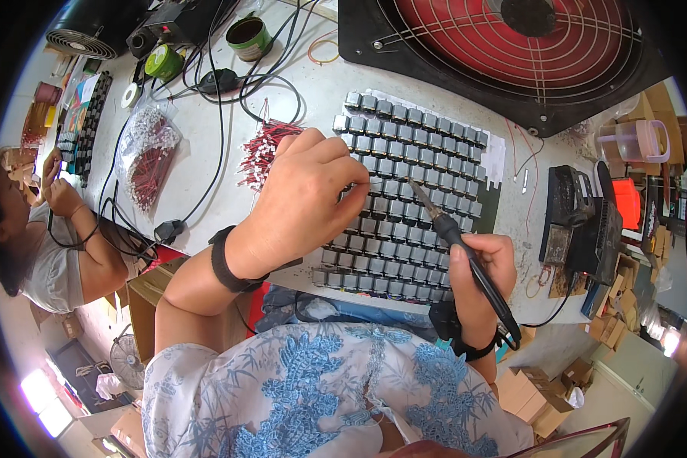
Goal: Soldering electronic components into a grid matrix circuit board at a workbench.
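At centre of the surface (pixel 313 91) I find the block of grey components (pixel 408 191), rows packed tight, near edge at six o'clock. Left hand (pixel 305 202) pinches a thin wire (pixel 374 182) over it; right hand (pixel 481 267) grips the soldering iron (pixel 450 229). Red wire bundle (pixel 263 149) lies at nine o'clock, fan (pixel 511 46) at twelve.

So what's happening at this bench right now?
A person is soldering at a white worktable. The right hand holds a soldering iron with its tip down on a block of small grey components set in rows. The left hand rests over the same block, its fingers pinching what looks like a thin wire close to the tip. A pile of red wires lies just to the left, and another person sits at the table's far left.
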Demonstrator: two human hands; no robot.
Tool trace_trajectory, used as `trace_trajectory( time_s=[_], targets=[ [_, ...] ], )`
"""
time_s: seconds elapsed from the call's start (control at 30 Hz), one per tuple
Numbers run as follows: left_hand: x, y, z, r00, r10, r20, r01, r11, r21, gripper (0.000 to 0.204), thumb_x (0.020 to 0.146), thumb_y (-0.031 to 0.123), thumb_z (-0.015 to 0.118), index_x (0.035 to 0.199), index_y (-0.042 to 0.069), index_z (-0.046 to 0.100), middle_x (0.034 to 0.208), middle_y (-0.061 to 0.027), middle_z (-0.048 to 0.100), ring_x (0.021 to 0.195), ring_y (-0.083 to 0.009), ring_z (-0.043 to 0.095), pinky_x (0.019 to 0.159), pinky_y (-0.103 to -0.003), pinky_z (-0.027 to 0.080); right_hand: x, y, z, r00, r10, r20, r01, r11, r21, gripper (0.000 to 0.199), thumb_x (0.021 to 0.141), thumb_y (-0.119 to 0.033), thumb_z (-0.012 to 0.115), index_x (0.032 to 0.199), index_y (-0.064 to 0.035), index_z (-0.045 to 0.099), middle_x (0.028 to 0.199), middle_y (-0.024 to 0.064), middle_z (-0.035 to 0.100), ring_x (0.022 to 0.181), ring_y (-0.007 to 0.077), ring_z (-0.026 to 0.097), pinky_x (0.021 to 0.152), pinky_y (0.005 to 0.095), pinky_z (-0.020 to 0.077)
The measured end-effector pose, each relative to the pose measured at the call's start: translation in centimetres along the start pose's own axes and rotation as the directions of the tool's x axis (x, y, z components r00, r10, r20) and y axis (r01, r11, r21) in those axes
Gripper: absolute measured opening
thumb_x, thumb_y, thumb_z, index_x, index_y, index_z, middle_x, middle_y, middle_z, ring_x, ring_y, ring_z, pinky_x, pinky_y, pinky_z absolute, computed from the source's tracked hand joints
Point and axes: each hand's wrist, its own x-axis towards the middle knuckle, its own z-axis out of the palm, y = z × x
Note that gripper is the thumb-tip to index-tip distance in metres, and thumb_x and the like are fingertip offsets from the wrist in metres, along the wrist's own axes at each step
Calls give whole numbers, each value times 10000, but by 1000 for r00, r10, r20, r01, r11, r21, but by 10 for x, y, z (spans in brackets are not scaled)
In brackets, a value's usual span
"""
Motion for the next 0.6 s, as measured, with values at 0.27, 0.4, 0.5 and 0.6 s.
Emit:
trace_trajectory(
  time_s=[0.27, 0.4, 0.5, 0.6],
  targets=[
    [0, 1, 1, 1000, -3, -2, 3, 1000, -12, 134, 679, 8, 712, 773, 86, 657, 755, -45, 559, 752, -246, 508, 678, -352, 399, 0, -1, -1, 999, 49, 10, -49, 999, 13, 199, 820, -36, 704, 974, 3, 585, 831, 69, 630, 689, 80, 598, 619, 219, 480],
    [0, 0, 2, 1000, -1, -6, 1, 1000, -9, 136, 679, 6, 710, 772, 88, 654, 749, -45, 559, 753, -247, 509, 678, -352, 400, -1, -3, 0, 997, 76, 30, -76, 997, 1, 194, 819, -35, 704, 968, 6, 586, 827, 69, 631, 685, 82, 597, 619, 218, 478],
    [0, 1, 2, 1000, -5, -12, 5, 1000, -1, 135, 680, 7, 709, 771, 90, 652, 746, -45, 561, 753, -249, 510, 679, -351, 401, 0, -3, -1, 997, 68, 19, -69, 998, 12, 191, 818, -32, 703, 964, 7, 587, 819, 69, 631, 684, 82, 597, 619, 218, 478],
    [2, 1, 2, 1000, -5, -8, 5, 1000, -1, 133, 683, 12, 709, 772, 94, 652, 747, -44, 562, 753, -249, 510, 682, -352, 401, -2, 2, -3, 1000, 24, -20, -23, 1000, 8, 186, 818, -27, 699, 962, 6, 586, 818, 68, 630, 683, 81, 596, 620, 218, 478]
  ],
)
